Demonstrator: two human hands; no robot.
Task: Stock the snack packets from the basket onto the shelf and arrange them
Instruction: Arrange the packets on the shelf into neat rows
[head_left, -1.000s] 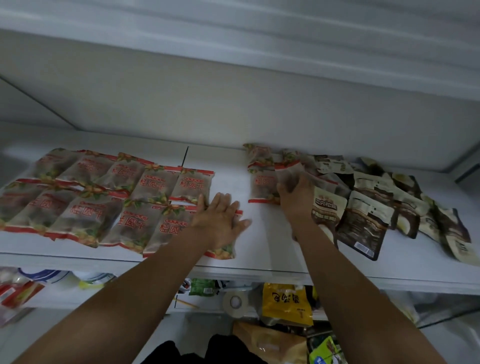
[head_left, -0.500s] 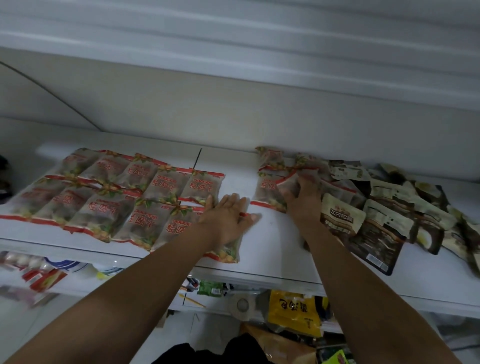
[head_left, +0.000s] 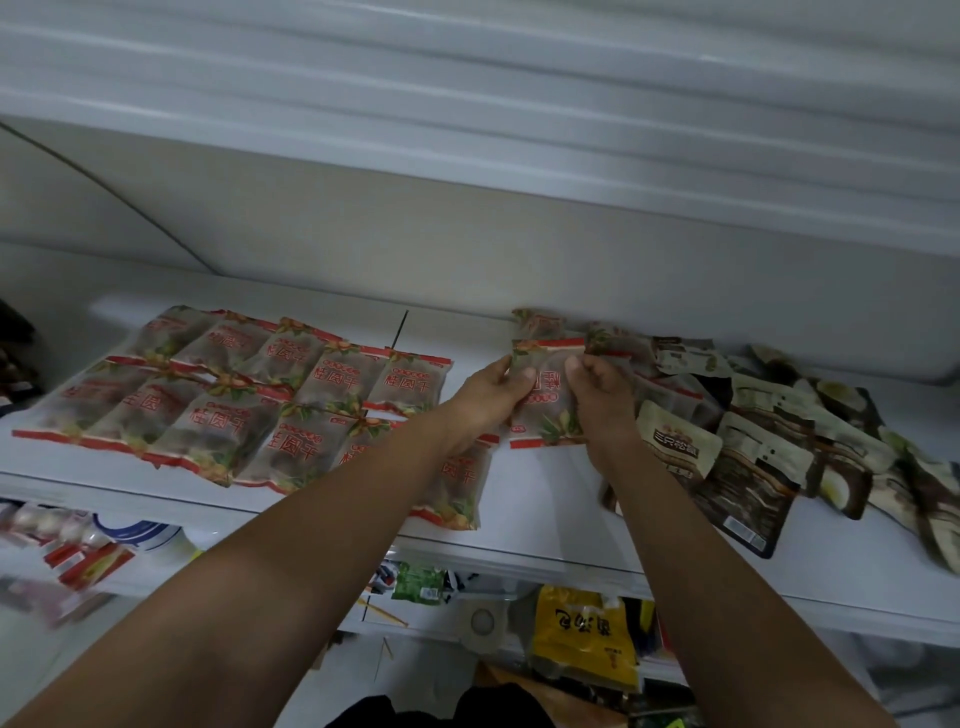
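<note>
On the white shelf (head_left: 545, 499), several clear red-printed snack packets (head_left: 249, 405) lie in two neat overlapping rows at the left. One more red-printed packet (head_left: 545, 410) is held between both hands at the middle of the shelf. My left hand (head_left: 488, 395) pinches its upper left edge and my right hand (head_left: 597, 389) pinches its upper right edge. Behind it lie two or three similar packets (head_left: 540, 327). A loose heap of brown and cream packets (head_left: 769, 457) spreads over the right side. No basket is in view.
The shelf above (head_left: 467, 130) hangs low over the work area. Below the shelf's front edge, a lower level holds a yellow bag (head_left: 582, 639), a tape roll (head_left: 483, 621), a green packet (head_left: 418, 582) and red-and-white goods (head_left: 67, 551) at the left.
My left hand left the packet it pressed flat near the front edge and moved right. Both hands now pinch one red-printed packet, lifted from the pile my right hand was touching.
</note>
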